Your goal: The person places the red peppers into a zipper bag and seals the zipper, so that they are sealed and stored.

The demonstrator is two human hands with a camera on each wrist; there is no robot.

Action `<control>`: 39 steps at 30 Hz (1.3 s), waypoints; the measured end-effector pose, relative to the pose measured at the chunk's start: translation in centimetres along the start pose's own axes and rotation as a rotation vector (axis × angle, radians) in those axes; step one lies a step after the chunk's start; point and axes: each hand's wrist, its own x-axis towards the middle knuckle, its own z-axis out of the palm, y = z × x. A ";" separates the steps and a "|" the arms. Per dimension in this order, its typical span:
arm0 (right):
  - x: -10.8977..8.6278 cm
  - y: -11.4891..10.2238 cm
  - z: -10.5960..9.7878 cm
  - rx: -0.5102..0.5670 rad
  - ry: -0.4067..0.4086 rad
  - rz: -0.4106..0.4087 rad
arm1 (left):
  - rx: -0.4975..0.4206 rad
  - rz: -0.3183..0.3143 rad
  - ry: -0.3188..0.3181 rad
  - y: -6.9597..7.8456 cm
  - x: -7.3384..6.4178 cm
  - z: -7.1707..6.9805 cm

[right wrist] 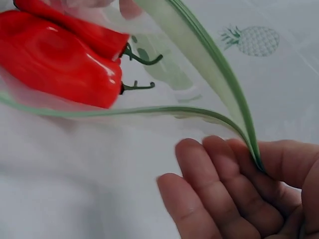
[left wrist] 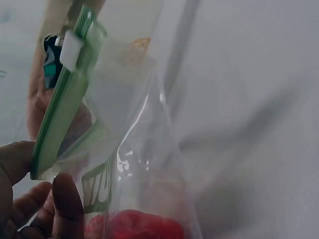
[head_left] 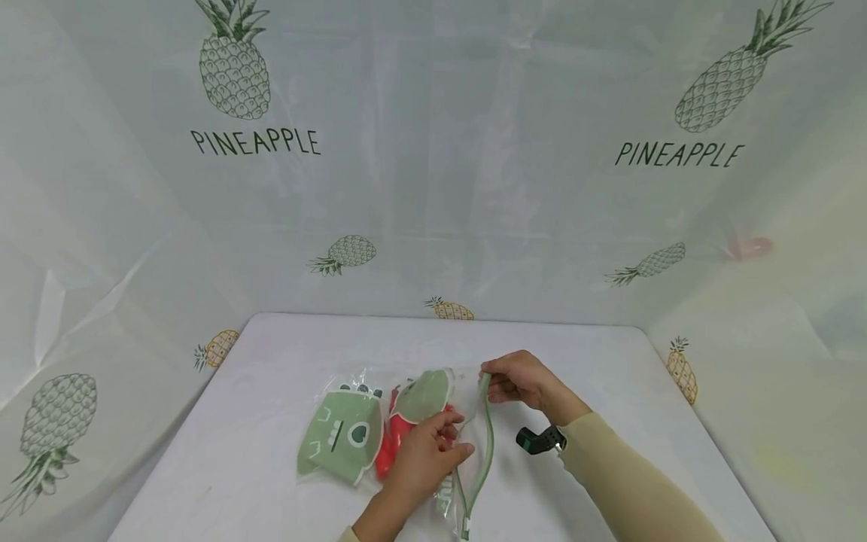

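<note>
Bag [head_left: 406, 429]: a clear zip bag with green printed panels, lying on the white worktop [head_left: 257, 391] near its middle; its mouth faces the person's right and gapes open.
Zip strip [head_left: 485, 444]: the green edge of the mouth, bowed into a loop between the two hands; the right wrist view shows its two strips parted.
Peppers [right wrist: 65, 59]: two red peppers with green stems, inside the bag, close to the mouth.
Left hand [head_left: 423, 455]: grip pinching the near side of the mouth, thumb and fingers curled on the plastic by the strip.
Right hand [head_left: 518, 380]: grip pinching the far end of the strip, where the two strips meet.
Slider [left wrist: 71, 50]: a white clip on the strip, seen in the left wrist view.
Backdrop [head_left: 433, 150]: pale sheeting printed with pineapples.
</note>
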 end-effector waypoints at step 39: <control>-3.9 4.3 -2.9 0.474 0.238 -0.124 | -0.020 -0.118 0.029 -3.4 0.5 -3.1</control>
